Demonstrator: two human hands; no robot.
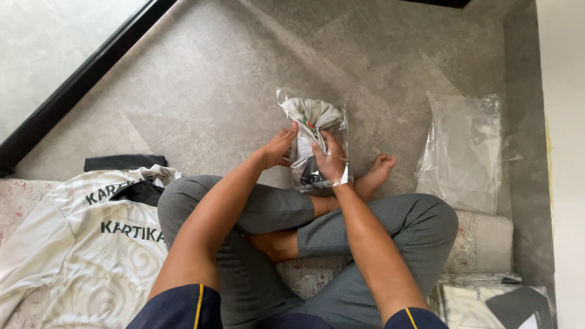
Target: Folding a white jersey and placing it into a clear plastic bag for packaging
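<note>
Hands at frame centre, left hand (277, 148) and right hand (329, 159) clamped on bagged folded shirt (312, 122) standing upright between them, above crossed legs (274, 213)

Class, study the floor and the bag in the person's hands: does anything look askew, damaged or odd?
Nothing looks damaged or spilled. The folded garment sits bunched and crooked inside the clear bag held by the left hand and right hand. An empty plastic bag lies crumpled nearby.
</note>
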